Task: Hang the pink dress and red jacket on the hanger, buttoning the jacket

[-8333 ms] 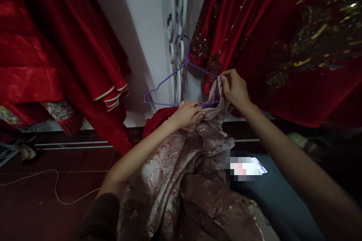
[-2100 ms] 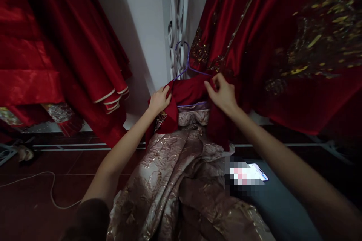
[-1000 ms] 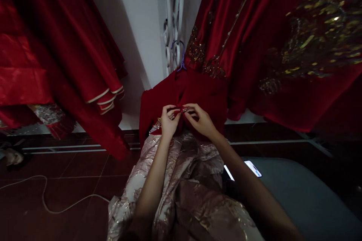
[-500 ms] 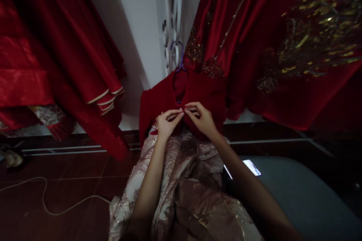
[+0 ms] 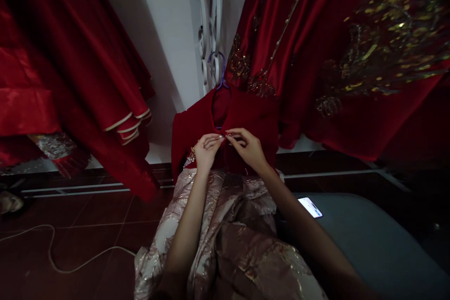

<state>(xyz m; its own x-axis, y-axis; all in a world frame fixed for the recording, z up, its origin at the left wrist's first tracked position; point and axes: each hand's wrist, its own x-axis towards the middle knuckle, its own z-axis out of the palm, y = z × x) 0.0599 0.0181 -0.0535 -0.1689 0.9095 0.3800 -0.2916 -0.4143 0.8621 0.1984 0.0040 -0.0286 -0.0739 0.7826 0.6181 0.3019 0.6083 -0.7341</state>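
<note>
A dark red jacket (image 5: pixel 253 112) hangs on a purple hanger (image 5: pixel 222 72), with its neck opening towards me. At the front of its neckline my left hand (image 5: pixel 207 152) and my right hand (image 5: pixel 248 147) meet, fingertips almost touching. Both hands pinch the jacket's front edges, one on each side. Whatever fastening lies between the fingertips is too small to make out. Beaded trim (image 5: pixel 190 157) shows on the jacket beside my left hand. Below the jacket spreads a shiny pinkish-silver patterned fabric (image 5: pixel 228 197), under my forearms.
Red garments (image 5: pixel 105 70) hang at the left, and a red gown with gold sequins (image 5: pixel 386 42) hangs at the right. A white scrolled metal stand (image 5: pixel 213 18) holds the hanger. A lit phone (image 5: pixel 311 207) lies on a grey seat (image 5: pixel 365 239). A white cable (image 5: pixel 84 262) crosses the tiled floor.
The view has shifted slightly, so most things sit a little further left. Both hands stay at the jacket's neckline, with only small finger movements.
</note>
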